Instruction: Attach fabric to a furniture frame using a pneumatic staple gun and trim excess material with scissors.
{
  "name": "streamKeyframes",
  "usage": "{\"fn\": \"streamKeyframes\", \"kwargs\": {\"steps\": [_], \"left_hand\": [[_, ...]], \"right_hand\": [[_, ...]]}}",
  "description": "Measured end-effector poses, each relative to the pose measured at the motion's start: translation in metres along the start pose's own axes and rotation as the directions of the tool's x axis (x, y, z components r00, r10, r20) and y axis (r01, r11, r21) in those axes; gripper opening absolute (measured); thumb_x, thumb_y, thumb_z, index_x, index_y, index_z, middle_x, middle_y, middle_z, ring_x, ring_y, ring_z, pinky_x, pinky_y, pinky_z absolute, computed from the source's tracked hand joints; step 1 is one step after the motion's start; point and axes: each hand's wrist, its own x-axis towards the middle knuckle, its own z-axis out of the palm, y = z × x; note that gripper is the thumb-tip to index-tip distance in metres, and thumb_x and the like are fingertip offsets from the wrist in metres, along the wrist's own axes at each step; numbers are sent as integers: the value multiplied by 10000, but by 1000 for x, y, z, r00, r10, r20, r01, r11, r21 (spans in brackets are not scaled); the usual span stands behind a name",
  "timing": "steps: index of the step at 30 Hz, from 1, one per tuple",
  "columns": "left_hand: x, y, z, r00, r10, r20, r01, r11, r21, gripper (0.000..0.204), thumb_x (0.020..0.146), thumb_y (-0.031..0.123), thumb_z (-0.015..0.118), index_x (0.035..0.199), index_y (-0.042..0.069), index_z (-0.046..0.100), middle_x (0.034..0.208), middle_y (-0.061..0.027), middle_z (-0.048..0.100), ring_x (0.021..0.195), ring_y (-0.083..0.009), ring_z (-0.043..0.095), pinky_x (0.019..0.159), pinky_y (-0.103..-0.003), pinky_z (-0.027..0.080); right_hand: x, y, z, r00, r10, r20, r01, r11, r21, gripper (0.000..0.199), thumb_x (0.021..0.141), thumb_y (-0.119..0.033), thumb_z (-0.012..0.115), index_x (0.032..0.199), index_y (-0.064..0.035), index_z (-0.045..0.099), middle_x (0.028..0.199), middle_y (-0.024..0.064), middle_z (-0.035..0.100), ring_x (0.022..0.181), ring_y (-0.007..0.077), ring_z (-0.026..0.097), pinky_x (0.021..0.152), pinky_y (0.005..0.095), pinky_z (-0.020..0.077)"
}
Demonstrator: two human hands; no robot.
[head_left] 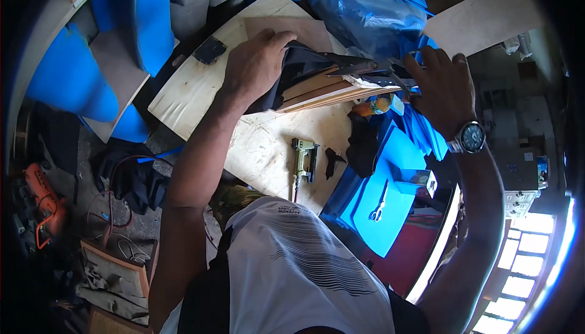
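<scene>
My left hand (256, 63) presses flat on dark cloth (298, 69) wrapped over a thin wooden board (329, 93) that lies on a plywood worktop (268, 145). My right hand (442, 90), with a wristwatch (470, 137), grips a dark metal tool (381, 78) at the board's right end, jaws pointing left along the cloth's edge. The tool's kind is unclear; it looks like shears or pliers.
A pneumatic stapler (303, 158) and a dark cloth scrap (333, 160) lie on the worktop. Scissors (379, 203) rest on blue sheet material (381, 209) at right. Blue plastic wrap (365, 8) is behind. An orange power tool (41, 203) and cables lie on the floor at left.
</scene>
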Motion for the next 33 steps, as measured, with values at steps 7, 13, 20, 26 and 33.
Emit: {"fn": "streamKeyframes", "kwargs": {"steps": [7, 13, 20, 26, 33], "left_hand": [[12, 18, -9, 991, 132, -30, -132, 991, 5, 205, 927, 138, 613, 1116, 105, 687, 1045, -121, 713, 919, -284, 705, 784, -382, 581], [-2, -21, -13, 996, 91, -4, -91, 992, -93, 210, 924, 111, 610, 1110, 101, 710, 1088, -136, 707, 984, -291, 682, 873, -379, 544], [15, -31, -28, 986, 131, 104, -117, 984, -135, 204, 938, 129, 592, 1103, 76, 699, 1021, -138, 718, 899, -311, 699, 815, -389, 556], [12, -57, -42, 996, 55, 64, -48, 994, -102, 235, 969, 161, 547, 1132, 65, 686, 1040, -161, 712, 927, -332, 699, 847, -390, 551], [-120, -76, -42, 865, -111, 490, 318, 875, -364, 239, 998, 231, 557, 919, 9, 599, 703, -181, 602, 610, -260, 603, 604, -378, 460]], "right_hand": [[21, -23, -16, 996, -91, -4, 90, 990, -112, 192, 852, -155, 667, 1038, -130, 622, 935, 74, 610, 937, 208, 628, 939, 417, 430], [34, -55, -32, 989, -127, 70, 139, 965, -220, 53, 891, -161, 610, 916, -140, 652, 760, 34, 558, 820, 190, 630, 1016, 415, 410], [58, -73, -30, 994, -105, -10, 93, 924, -370, 74, 902, -219, 650, 880, -159, 687, 812, 14, 616, 863, 156, 621, 911, 352, 420], [52, -86, -34, 963, -110, 244, 158, 970, -185, 130, 862, -275, 718, 901, -151, 713, 749, 28, 649, 787, 191, 651, 810, 375, 482], [73, -31, -63, 581, -272, 767, -207, 862, 462, 508, 688, -487, 848, 880, -47, 685, 722, 108, 679, 698, 256, 669, 658, 406, 502]]}}
